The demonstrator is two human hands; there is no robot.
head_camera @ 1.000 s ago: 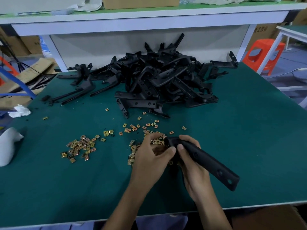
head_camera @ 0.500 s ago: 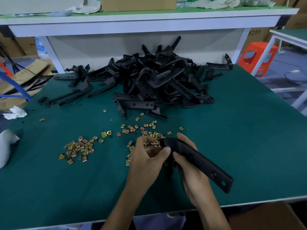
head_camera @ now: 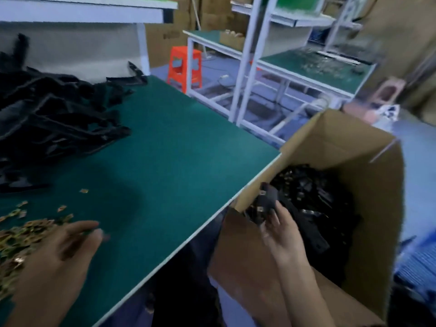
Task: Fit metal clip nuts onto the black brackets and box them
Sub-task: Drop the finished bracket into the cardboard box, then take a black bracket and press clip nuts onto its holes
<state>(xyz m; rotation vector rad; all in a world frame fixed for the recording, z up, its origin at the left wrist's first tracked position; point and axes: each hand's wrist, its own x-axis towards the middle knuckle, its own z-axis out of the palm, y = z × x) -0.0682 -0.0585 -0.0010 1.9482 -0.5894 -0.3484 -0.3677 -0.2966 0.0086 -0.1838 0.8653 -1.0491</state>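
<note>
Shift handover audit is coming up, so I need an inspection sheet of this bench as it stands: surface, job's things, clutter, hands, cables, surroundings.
surface: green mat, white-edged.
job's things: black brackets piled far left; clip nuts scattered near left; cardboard box beside the table's right edge, holding fitted brackets.
clutter: nothing seen.
hands: left hand open over the clip nuts; right hand grips one bracket inside the box.
cables: pale lead on the floor right of the orange stool, blurred.
surroundings: orange stool, white-framed benches beyond.
</note>
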